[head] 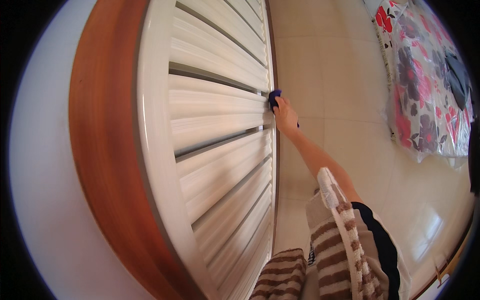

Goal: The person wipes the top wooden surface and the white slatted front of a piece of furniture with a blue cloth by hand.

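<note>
My right hand [286,115] grips a dark purple cloth [275,100] and presses it against the far edge of a white slatted panel [221,108]. A small bit of purple shows beside the wrist. The ribbed slats have dark gaps between them, and the hand is at the ends of the middle ones. A glossy white rail [155,112] borders the panel's near side, alongside a broad reddish-brown wooden strip [107,112]. My left hand is out of view.
Glossy beige tiles [337,82] cover the floor. A plastic-wrapped floral cover [423,86] lies at the upper right, with a dark item [458,80] on it. Brown-and-white striped terry fabric [332,251] hangs by my body. A pale wall surface [45,157] fills the left.
</note>
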Motion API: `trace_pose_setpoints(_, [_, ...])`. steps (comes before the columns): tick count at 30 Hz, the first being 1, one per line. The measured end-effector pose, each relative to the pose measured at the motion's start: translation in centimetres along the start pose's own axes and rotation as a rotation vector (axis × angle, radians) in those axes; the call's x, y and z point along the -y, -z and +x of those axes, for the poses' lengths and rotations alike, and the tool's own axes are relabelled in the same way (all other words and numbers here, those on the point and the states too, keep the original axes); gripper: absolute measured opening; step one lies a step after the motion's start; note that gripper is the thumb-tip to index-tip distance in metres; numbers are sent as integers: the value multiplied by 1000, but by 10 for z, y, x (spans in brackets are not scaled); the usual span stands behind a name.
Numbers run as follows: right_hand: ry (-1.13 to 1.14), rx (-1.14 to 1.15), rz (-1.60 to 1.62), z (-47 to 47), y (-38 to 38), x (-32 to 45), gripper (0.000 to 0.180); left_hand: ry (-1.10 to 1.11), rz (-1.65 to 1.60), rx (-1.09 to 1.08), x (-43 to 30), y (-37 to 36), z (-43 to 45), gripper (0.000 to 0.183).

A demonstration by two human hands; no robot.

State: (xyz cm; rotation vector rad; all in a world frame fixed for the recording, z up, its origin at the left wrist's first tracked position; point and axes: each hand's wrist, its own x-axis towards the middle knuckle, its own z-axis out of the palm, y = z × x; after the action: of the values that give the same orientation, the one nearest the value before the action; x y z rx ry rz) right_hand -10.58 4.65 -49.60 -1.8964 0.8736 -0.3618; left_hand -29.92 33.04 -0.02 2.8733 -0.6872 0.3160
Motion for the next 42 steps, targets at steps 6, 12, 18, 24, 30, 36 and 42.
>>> trace_pose_setpoints(6, [92,168,-264,-38,-27,-17,18,-11,6,13,4,2,0,65])
trace_pose_setpoints(12, [-2,403,-168,-112,-10,-24,20,-39,7,7,3,8,-2,64])
trace_pose_setpoints(18, [100,126,-167,16,-5,-12,35,9,-18,5,3,8,-11,64])
trace_pose_setpoints(24, [34,384,-303,-22,-12,-13,46,42,-25,1,0,9,-8,66])
trace_pose_setpoints(30, [47,641,-274,-161,1,-25,49,33,-5,-43,-10,2,-3,62])
trace_pose_setpoints(36, [151,557,-144,-158,7,-35,39,-3,-25,-93,-11,-1,-5,65])
trace_pose_setpoints(42, [29,424,-249,-109,-12,-24,50,40,-56,-24,-14,-3,3,69])
